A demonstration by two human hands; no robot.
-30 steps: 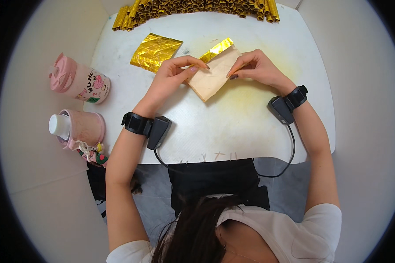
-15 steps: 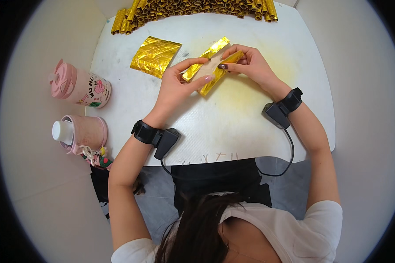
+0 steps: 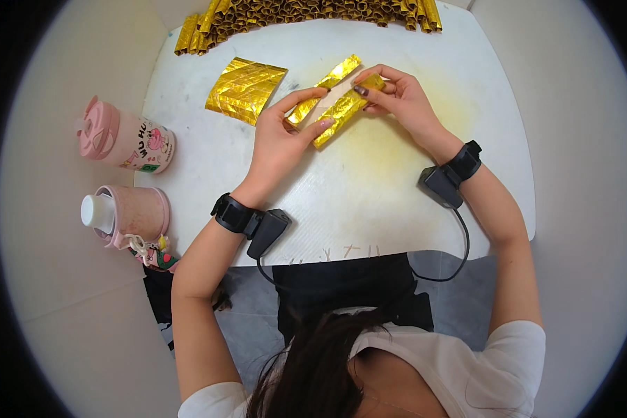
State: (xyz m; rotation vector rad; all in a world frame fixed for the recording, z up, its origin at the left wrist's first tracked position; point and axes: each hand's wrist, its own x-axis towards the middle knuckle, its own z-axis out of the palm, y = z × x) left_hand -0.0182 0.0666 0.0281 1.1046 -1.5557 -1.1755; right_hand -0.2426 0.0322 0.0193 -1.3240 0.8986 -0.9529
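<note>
Between my two hands is a sheet of gold foil paper (image 3: 341,114), its long edges folded inward over the pale inner side. My left hand (image 3: 283,134) grips its lower left end, fingers at the far fold and thumb on the near fold. At the upper right end, my right hand (image 3: 402,99) pinches the near fold with the thumb on top and fingers behind. The near flap lies lower over the pale middle strip. A flatter stack or sheet of gold foil paper (image 3: 245,89) lies on the table left of my hands.
A large pile of rolled gold foil tubes (image 3: 306,15) lines the far edge of the white table (image 3: 397,202). Along the left stand a pink lidded tumbler (image 3: 129,137) and a pink cup (image 3: 143,210) with a white cap. White walls flank both sides.
The near flap of the held foil paper has been folded further inward, so less of the pale inner side shows. My right thumb has moved slightly up and right along it.
</note>
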